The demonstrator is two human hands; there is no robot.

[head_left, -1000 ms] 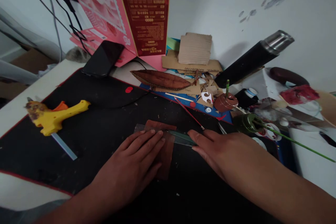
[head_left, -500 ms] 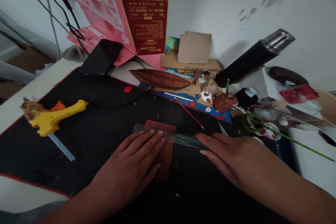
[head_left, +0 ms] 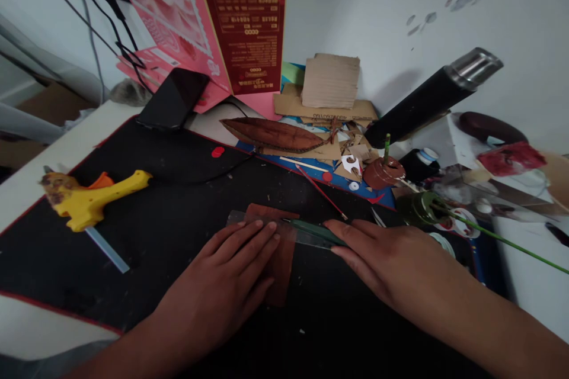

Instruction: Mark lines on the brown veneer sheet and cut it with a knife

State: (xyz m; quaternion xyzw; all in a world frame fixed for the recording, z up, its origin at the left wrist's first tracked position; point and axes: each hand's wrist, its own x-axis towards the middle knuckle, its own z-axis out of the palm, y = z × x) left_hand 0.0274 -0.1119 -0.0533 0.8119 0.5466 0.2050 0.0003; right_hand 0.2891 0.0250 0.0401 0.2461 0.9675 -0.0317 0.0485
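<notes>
My left hand (head_left: 226,272) lies flat with its fingers stretched out, pressing a clear ruler (head_left: 236,217) onto a reddish-brown painted piece of card (head_left: 283,275). Part of both is hidden under that hand. In my right hand (head_left: 382,257) is a green craft knife (head_left: 313,231), gripped between thumb and fingers. Its thin metal tip points left, over the card at the ruler's upper edge. Under the card is a black mat (head_left: 186,183).
On the left lies a yellow glue gun (head_left: 93,198). A brown boat-shaped piece (head_left: 271,133), cardboard scraps (head_left: 331,80) and a red thin brush (head_left: 324,192) lie behind. Paint jars (head_left: 384,172) and a black thermos (head_left: 427,98) stand at right; a phone (head_left: 173,98) leans at back left.
My right hand has moved slightly left with the knife, whose tip is now further over the card. My left hand, the ruler and the card stay in place.
</notes>
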